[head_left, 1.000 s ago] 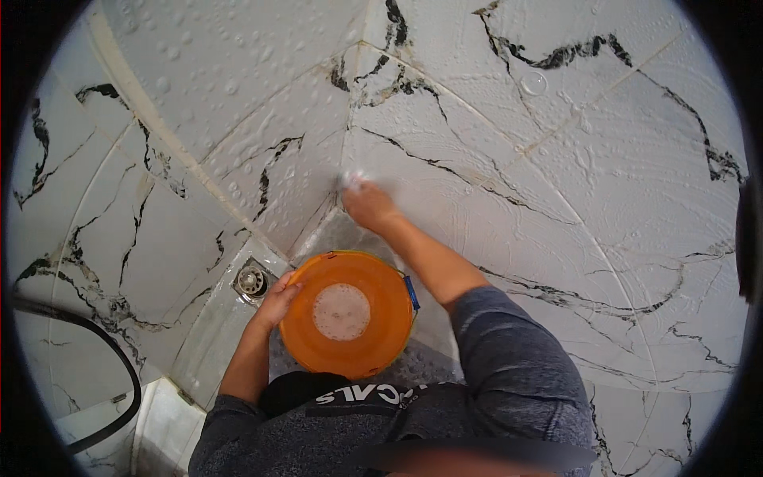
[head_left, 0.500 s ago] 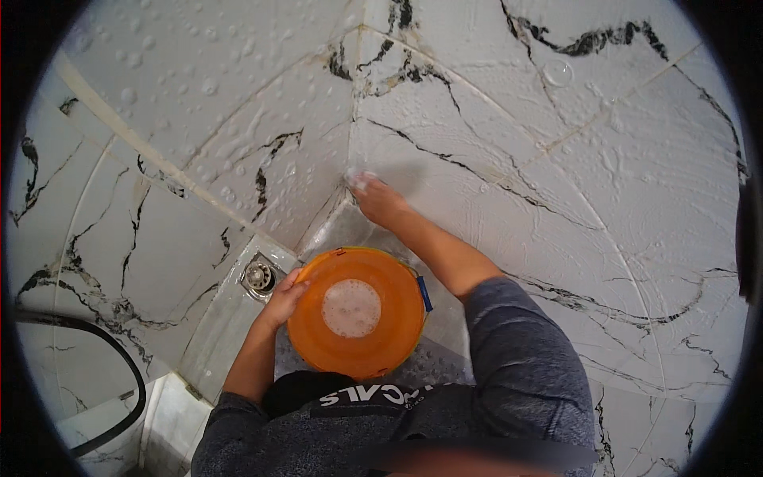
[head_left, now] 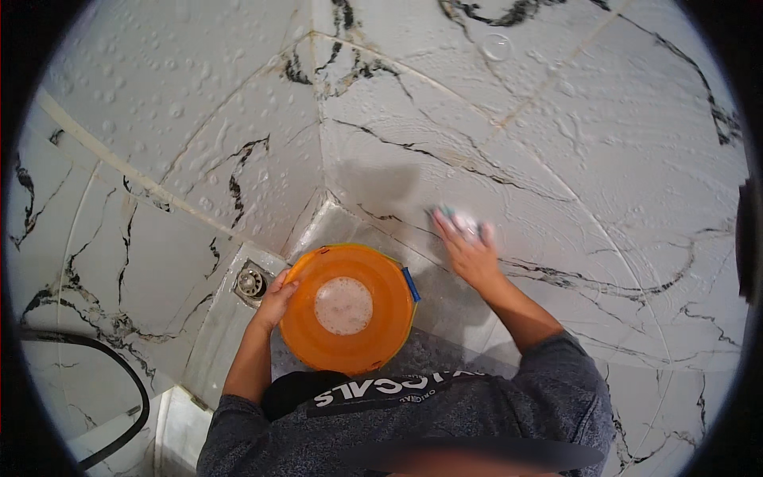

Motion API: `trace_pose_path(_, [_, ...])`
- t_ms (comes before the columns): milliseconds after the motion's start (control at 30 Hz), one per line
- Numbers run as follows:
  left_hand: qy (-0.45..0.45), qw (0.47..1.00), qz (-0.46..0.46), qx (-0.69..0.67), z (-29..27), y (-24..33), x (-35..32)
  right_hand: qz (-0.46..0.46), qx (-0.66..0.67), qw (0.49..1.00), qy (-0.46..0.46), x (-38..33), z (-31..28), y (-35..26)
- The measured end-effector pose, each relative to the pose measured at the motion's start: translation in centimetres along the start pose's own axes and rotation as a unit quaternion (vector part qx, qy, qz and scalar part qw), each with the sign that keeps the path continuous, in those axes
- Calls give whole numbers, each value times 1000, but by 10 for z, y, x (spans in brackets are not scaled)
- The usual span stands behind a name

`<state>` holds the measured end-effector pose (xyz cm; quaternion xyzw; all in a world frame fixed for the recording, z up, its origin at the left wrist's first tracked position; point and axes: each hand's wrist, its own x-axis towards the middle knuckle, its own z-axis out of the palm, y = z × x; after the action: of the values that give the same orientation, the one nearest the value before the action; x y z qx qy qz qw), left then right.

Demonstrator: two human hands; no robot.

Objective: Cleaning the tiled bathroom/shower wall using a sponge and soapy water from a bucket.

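A foamy scrubber (head_left: 469, 227) lies under the right hand (head_left: 472, 256), against the marbled wall (head_left: 548, 230), clasped by half-curled fingers (head_left: 446, 228); the forearm (head_left: 520, 312) slants up and leftward. Farther left, the partly closed left hand (head_left: 276, 300) grips the orange bucket (head_left: 388, 318) by its rim.

Metal floor drain (head_left: 250, 282) left of centre, round grate in square recess; black hose (head_left: 67, 338), curved, lower left; pale ledge (head_left: 181, 429) at bottom left; beige strip (head_left: 95, 145) runs diagonally from upper left toward drain; black-veined white tiles (head_left: 95, 254) far left; clear round disc (head_left: 497, 48) upper right, kind unclear; dark object (head_left: 745, 242), right edge, cut off
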<state>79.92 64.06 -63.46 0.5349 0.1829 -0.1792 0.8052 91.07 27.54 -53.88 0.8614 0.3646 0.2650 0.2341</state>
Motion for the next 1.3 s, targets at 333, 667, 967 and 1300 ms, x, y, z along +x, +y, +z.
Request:
trace_pose_path(333, [5,996,24,85,14,2,7,-108,88,961,-237,-167,118,-43])
trace_pose_path(667, [61,997,7,53,13,-7,5,536,-94,808,228,-240,-4,73])
trace_pose_path(967, [-50,948,-269,165,45,34,9,771,464,-53,434,-93,10,-5])
trace_pose_path(1300, [-59,935,-233,262,91,39,-2,650,512,-240,508,-198,43,-15])
